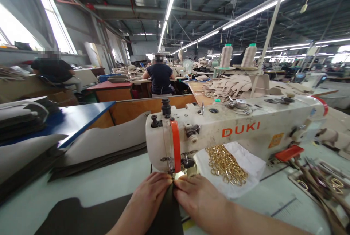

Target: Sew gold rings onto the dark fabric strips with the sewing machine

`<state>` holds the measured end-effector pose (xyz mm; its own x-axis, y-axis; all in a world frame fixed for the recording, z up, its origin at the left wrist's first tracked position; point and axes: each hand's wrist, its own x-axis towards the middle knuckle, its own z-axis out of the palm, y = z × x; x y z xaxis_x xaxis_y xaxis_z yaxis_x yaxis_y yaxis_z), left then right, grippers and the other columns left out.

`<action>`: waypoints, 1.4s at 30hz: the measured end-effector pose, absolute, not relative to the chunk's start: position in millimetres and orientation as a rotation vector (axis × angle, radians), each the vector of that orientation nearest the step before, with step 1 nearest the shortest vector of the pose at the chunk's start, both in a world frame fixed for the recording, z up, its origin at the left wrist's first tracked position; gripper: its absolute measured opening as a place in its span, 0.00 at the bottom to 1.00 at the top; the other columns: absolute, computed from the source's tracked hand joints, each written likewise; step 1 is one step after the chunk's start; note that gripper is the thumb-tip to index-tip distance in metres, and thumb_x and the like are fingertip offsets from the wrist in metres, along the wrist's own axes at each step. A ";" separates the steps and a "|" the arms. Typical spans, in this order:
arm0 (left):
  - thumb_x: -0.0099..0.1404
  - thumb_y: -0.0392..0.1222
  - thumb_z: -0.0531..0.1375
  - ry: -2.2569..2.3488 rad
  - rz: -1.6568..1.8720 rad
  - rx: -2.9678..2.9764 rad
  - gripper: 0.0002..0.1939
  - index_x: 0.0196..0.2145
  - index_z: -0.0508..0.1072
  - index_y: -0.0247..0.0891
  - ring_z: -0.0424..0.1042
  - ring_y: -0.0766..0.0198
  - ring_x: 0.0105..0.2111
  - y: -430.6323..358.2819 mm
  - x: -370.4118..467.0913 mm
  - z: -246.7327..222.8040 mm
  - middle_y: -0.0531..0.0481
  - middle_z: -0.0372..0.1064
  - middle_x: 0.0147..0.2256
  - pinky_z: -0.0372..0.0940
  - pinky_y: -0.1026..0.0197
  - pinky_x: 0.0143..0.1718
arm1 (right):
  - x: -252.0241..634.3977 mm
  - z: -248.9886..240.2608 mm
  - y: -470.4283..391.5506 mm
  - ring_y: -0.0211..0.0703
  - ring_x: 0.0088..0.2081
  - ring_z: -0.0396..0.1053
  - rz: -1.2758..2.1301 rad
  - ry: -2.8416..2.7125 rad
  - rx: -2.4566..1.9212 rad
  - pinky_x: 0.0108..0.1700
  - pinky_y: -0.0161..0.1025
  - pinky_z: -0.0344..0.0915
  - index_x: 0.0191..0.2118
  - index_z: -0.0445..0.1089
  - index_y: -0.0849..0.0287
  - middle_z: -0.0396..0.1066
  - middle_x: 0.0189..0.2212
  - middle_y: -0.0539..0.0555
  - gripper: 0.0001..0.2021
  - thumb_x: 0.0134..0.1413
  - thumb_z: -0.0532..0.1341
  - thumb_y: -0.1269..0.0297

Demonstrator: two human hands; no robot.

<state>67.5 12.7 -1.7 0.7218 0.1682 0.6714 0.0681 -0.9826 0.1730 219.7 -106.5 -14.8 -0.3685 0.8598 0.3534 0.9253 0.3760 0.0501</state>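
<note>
Both hands meet right under the needle area of a white sewing machine (205,129) with an orange guard. My left hand (154,191) has its fingers closed on the edge of a dark grey-brown fabric panel (109,213), which spreads over the table to the left. Pressed close beside it, my right hand (198,195) pinches at the same edge. The fingertips of both hands touch near the lit presser foot, and a small piece between them is too hidden to make out. Gold metal rings (226,165) lie on white paper (255,162) just behind my right hand.
Stacked fabric panels (109,136) lie to the left, near a blue-topped table (84,118). A tray (314,184) with tools, straps and rings stands on the right. Beige cut pieces (232,85) and thread cones (226,56) are behind the machine. Two people sit farther back.
</note>
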 end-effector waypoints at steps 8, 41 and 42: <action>0.67 0.37 0.51 0.233 1.114 2.771 0.13 0.31 0.75 0.41 0.77 0.63 0.32 14.0 69.5 -3.1 0.50 0.78 0.30 0.75 0.65 0.36 | 219.7 -11.3 -104.7 0.47 0.44 0.66 -0.327 -2.367 -1.586 0.47 0.43 0.64 0.40 0.66 0.63 0.70 0.41 0.56 0.04 0.59 0.60 0.73; 0.67 0.35 0.51 0.241 1.083 2.782 0.14 0.30 0.75 0.40 0.76 0.62 0.31 11.4 70.0 -2.4 0.50 0.76 0.29 0.74 0.63 0.34 | 218.0 -13.3 -102.6 0.45 0.43 0.67 -0.397 -2.345 -1.601 0.48 0.40 0.65 0.37 0.67 0.63 0.71 0.39 0.55 0.03 0.57 0.62 0.72; 0.67 0.35 0.51 0.241 1.081 2.780 0.14 0.30 0.75 0.41 0.76 0.62 0.31 11.8 70.0 -2.6 0.50 0.77 0.29 0.74 0.63 0.34 | 218.0 -13.6 -102.5 0.45 0.42 0.67 -0.401 -2.344 -1.603 0.47 0.40 0.65 0.37 0.67 0.63 0.71 0.39 0.55 0.03 0.57 0.62 0.72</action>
<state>70.0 11.8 -2.6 0.7277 0.2028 0.6552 0.0954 -0.9759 0.1960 218.0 -102.5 -13.6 -0.3497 0.8590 0.3739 0.9344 0.3486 0.0731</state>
